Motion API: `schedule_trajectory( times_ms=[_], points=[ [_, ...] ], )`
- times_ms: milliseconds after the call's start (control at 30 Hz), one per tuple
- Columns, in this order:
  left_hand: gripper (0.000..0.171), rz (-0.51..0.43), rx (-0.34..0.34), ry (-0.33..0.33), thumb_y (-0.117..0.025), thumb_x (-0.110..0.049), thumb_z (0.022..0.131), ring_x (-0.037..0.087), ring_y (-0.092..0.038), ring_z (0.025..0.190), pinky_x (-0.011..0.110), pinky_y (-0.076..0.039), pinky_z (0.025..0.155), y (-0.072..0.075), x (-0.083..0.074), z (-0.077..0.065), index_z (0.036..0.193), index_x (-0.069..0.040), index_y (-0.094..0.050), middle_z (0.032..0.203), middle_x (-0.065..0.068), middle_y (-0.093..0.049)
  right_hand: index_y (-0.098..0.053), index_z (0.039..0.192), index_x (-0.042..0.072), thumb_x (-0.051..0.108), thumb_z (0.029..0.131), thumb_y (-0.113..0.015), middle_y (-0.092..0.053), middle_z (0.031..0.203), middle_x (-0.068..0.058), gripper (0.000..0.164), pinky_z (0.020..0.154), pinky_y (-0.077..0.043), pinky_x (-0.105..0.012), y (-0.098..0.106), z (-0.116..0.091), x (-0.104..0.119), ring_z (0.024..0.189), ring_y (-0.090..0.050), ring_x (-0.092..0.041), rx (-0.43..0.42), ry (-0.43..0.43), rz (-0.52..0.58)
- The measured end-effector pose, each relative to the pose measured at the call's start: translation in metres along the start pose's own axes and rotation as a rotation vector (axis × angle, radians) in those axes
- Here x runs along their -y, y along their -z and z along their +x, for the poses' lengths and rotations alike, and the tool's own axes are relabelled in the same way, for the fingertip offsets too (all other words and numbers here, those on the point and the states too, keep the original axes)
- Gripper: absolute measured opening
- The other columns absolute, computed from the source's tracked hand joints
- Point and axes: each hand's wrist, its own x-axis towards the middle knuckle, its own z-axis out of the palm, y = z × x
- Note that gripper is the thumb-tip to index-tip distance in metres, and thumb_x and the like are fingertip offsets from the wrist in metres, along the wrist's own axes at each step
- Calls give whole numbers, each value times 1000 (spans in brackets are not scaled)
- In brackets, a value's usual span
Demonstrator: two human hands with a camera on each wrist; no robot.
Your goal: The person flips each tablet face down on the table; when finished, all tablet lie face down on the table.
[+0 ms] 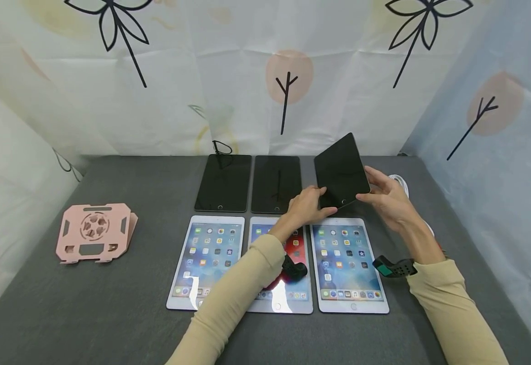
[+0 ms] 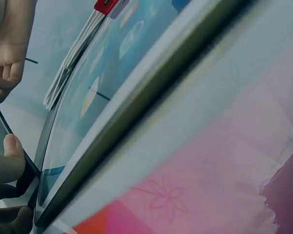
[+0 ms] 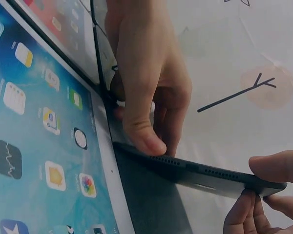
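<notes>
A black tablet (image 1: 340, 170) is tilted up off the table at the right of the back row, its dark screen facing me. My right hand (image 1: 390, 200) pinches its lower right corner, thumb on one face and fingers on the other, as the right wrist view shows. At the lower left corner my left hand (image 1: 308, 205) grips the same tablet, its thumb (image 3: 154, 144) on the edge with the speaker holes. Below lies a white tablet (image 1: 349, 263) with a lit screen. Another lit white tablet (image 1: 299, 294) is partly covered by my left sleeve.
Two more black tablets (image 1: 223, 185) (image 1: 275, 182) lie flat at the back. A third lit white tablet (image 1: 208, 261) lies front left. The pink folding stand (image 1: 94, 230) sits far left on the grey table (image 1: 142, 314). A white cable (image 1: 399, 182) lies behind my right hand.
</notes>
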Motion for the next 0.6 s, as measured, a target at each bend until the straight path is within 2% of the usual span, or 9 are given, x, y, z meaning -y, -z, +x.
schedule_trajectory(
  times_ms=[67, 133, 233, 333, 600],
  points=[
    [67, -11, 8, 0, -64, -46, 99, 23, -54, 138, 45, -53, 103, -2, -2, 1, 155, -14, -45, 153, 8, -52, -6, 166, 17, 8, 101, -63, -15, 168, -18, 87, 95, -40, -14, -1, -1, 2, 142, -37, -23, -4, 4, 8],
    [67, -22, 19, 4, -63, -45, 100, 24, -52, 140, 44, -52, 106, -4, -3, 2, 156, -14, -43, 155, 9, -50, -8, 166, 16, 7, 100, -63, -23, 163, -14, 87, 94, -41, -14, -1, -2, 3, 136, -41, -18, -13, 14, 14],
    [67, -53, 32, 5, -61, -44, 101, 25, -49, 143, 44, -48, 111, -7, -5, 3, 158, -14, -40, 157, 10, -48, -9, 166, 12, 4, 99, -63, -38, 148, 0, 86, 92, -45, -13, -2, -4, 5, 124, -48, -9, -17, 49, 40],
    [67, -86, 37, -7, -60, -42, 102, 27, -48, 144, 44, -46, 114, -9, -6, 3, 159, -13, -38, 158, 11, -47, -10, 165, 8, 1, 99, -63, -43, 133, 12, 86, 90, -48, -12, -2, -5, 6, 116, -52, -5, -12, 91, 63],
    [68, -128, 27, -36, -59, -42, 103, 26, -46, 146, 46, -44, 115, -12, -7, 2, 159, -12, -38, 159, 10, -46, -17, 163, 3, -8, 95, -62, -47, 130, 8, 82, 88, -50, -11, -7, -5, 10, 109, -57, -6, -30, 169, 76]
  ],
)
